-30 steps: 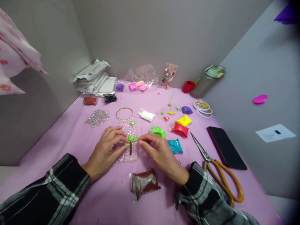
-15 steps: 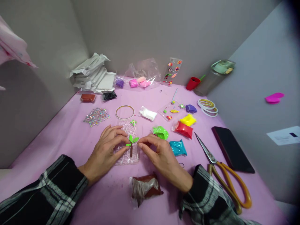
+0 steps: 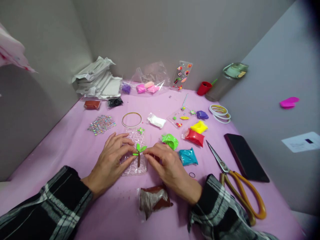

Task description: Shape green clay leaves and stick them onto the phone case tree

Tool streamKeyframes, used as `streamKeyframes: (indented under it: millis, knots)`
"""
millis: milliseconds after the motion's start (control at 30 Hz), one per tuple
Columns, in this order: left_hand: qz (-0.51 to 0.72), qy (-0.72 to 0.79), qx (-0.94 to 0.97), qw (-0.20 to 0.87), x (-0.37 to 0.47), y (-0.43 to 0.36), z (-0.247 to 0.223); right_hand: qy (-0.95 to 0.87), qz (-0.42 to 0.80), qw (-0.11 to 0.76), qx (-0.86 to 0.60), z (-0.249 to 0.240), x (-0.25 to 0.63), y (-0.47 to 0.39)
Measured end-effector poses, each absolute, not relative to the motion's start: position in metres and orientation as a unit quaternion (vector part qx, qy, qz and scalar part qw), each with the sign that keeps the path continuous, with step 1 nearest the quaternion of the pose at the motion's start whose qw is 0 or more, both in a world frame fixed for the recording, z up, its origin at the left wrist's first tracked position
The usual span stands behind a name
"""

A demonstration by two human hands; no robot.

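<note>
Pink tabletop [image 3: 107, 216], palm-tree figure [image 3: 139, 160], between hands [image 3: 111, 163]

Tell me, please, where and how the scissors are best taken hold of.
Probably by the handles of the scissors, from the near side: the handles point that way, while the blades taper away to a tip. The smartphone beside them makes the right side look tighter.

Tree [image 3: 139, 160] lies on the panel [image 3: 133, 170]; bangle [image 3: 132, 113] behind it; scissors [image 3: 225, 169] to the right, beside the phone [image 3: 246, 157].
</note>
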State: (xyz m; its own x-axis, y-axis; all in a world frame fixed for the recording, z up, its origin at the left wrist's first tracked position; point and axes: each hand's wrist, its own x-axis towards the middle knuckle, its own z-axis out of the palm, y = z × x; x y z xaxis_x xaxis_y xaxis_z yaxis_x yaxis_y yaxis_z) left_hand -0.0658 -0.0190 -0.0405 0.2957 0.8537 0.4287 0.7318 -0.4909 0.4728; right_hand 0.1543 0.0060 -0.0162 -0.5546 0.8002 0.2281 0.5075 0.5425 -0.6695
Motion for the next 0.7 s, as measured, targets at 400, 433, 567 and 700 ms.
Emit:
streamKeyframes:
  millis: [400, 433, 567, 700]
  knots:
    - [0.32, 0.497, 0.803, 0.078, -0.0652, -0.0183, -0.0407, -0.905, 0.17, 0.186, -0.344, -0.0196, 0.1503, 0.004]
    - [0.321, 0.497, 0.803, 0.078, -0.0653, -0.0183, -0.0408, -0.906, 0.17, 0.182, -0.343, -0.0197, 0.15, 0.0041]
    - [0.324, 0.494, 0.803, 0.079, -0.0653, -0.0184, -0.0413, -0.906, 0.174, 0.177, -0.342, -0.0208, 0.149, 0.0042]
    - [0.328, 0.497, 0.799, 0.083, -0.0645, -0.0189, -0.0403, -0.905, 0.174, 0.179, -0.343, -0.022, 0.1484, 0.0046]
